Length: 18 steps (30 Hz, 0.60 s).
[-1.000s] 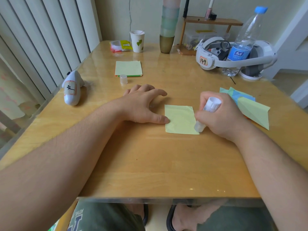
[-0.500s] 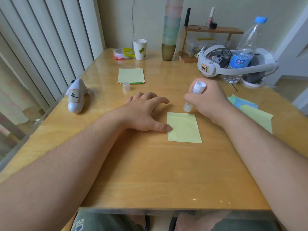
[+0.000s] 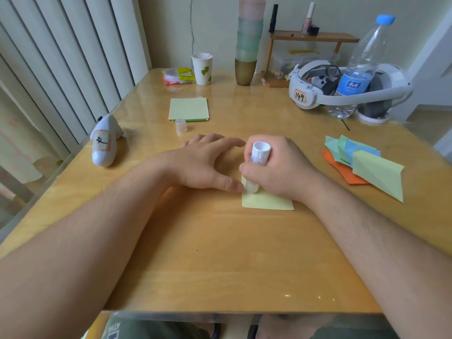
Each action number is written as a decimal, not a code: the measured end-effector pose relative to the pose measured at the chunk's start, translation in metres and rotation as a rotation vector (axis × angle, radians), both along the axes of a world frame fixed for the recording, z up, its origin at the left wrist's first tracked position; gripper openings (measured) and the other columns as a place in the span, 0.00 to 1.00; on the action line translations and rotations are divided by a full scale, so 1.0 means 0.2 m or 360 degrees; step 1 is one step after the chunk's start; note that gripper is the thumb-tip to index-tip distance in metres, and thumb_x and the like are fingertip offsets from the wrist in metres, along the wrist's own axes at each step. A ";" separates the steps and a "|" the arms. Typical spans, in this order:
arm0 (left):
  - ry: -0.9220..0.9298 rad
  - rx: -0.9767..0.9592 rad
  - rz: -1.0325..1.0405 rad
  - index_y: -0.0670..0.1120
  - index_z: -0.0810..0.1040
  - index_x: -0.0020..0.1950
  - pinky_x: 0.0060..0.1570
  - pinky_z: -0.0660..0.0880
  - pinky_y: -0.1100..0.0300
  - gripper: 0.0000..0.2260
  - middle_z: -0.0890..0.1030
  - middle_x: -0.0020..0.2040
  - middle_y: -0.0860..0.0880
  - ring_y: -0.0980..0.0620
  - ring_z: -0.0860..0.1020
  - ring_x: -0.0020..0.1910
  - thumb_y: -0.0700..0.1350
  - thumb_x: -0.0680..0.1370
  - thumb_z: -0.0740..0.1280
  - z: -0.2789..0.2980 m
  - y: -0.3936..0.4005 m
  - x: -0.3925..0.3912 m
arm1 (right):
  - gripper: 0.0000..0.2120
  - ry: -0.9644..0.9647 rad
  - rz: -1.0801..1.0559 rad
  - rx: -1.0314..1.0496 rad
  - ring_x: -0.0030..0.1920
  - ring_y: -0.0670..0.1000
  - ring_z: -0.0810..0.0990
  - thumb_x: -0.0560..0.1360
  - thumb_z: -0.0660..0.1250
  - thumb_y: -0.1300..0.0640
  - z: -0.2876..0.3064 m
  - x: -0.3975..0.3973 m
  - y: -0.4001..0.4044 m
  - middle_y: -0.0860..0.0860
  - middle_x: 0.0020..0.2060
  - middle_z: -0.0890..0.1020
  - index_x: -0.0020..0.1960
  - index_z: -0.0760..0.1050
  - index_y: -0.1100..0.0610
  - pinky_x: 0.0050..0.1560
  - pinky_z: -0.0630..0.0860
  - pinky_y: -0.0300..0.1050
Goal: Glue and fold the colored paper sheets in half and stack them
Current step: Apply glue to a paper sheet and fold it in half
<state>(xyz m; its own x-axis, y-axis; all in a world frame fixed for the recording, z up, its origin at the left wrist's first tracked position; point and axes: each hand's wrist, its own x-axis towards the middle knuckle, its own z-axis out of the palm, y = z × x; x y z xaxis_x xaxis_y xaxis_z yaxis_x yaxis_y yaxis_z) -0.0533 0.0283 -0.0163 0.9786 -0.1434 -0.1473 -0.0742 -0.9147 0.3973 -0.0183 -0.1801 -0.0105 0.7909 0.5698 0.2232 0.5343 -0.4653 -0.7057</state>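
Glue stick (image 3: 257, 165) moved to sheet (image 3: 267, 201) left edge; right fingers (image 3: 247, 170) wrapped tight.

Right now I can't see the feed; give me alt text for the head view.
The right hand presses a white glue stick onto the left edge of a pale yellow-green sheet that the left hand pins to the wooden table. Unfolded sheets and the glue cap lie beyond; folded sheets sit at right.
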 end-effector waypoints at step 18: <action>-0.0068 0.0187 -0.0074 0.71 0.40 0.80 0.77 0.51 0.46 0.55 0.56 0.79 0.55 0.47 0.52 0.78 0.80 0.62 0.69 -0.01 -0.05 -0.01 | 0.13 -0.0091 -0.0182 -0.0182 0.32 0.43 0.70 0.75 0.71 0.47 -0.02 0.08 0.05 0.47 0.34 0.76 0.44 0.71 0.55 0.30 0.66 0.37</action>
